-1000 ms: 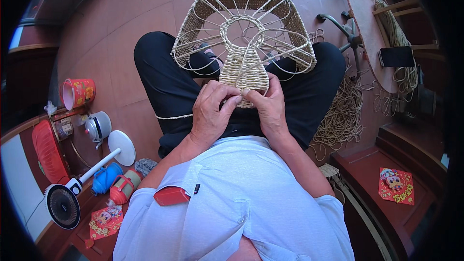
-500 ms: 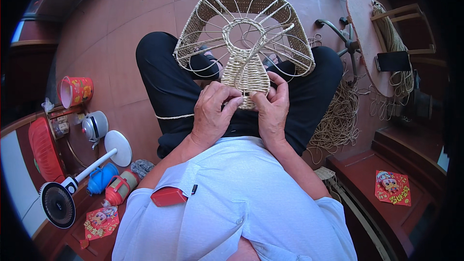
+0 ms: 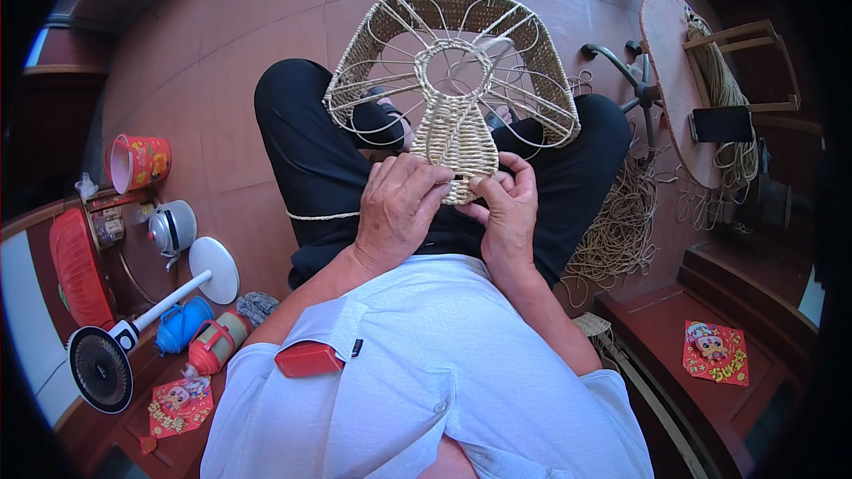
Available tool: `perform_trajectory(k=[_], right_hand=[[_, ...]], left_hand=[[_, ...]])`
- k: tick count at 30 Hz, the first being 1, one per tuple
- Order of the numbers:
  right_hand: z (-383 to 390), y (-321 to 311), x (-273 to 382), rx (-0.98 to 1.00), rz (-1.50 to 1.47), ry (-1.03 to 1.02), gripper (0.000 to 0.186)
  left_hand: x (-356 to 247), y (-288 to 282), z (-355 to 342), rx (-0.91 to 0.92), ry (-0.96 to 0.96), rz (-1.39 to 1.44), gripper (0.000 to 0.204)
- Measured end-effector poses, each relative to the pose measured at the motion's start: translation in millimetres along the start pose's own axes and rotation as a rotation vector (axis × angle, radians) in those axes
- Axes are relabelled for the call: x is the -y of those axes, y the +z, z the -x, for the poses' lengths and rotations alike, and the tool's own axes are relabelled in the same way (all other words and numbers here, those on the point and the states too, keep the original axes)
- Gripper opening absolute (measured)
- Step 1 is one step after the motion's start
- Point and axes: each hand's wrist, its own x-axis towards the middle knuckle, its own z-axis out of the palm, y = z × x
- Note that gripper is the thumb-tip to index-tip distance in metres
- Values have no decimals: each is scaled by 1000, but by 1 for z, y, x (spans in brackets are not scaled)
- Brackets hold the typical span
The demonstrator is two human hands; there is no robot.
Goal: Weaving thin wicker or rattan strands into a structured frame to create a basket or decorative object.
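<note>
A wire-framed basket of twisted straw cord rests across my legs. It has a woven outer wall, bare wire loops and a cord-wrapped ring. From the ring a tightly woven panel narrows toward my lap. My left hand is closed on the panel's left edge near the narrow end, thumb and fingers pressed together. On the opposite edge my right hand pinches the same end, with its thumb on top. A small dark gap shows in the weave between the hands. A cord crosses my left thigh.
Loose cord is heaped on the floor at right, beside a wheeled chair base. A board carries a phone and hanging cord. At left are a red bucket, kettle, fan and flasks.
The loose strand that arched over the panel is now a blur near the ring. The basket has shifted slightly down and right in view, and my right fingers have moved along the edge.
</note>
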Motion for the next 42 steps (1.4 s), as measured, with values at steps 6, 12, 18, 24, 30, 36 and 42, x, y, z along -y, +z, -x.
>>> perform_trajectory(k=[6,12,18,24,30,36,42], right_hand=[[-1,-7,-8,25,-215,163,45],[-8,0,-5,44,47,71,50],[-5,-2,-3,-19,-34,34,43],[-14,-15,-12,91,-243,196,37],[-27,-27,-16,285,-548,487,28],[-29,-34,-24,494,-861,515,25],[-34,-51,-33,523,-938,558,27]], left_hand=[[3,3,6,6,-27,23,19],[0,-2,1,-21,-14,22,16],[-5,-4,1,-11,-19,29,12],[-5,-5,3,-13,-8,-1,14],[-7,-5,3,16,-40,1,13],[-9,-7,1,-8,-30,14,15],[-11,-6,-1,-37,0,-23,16]])
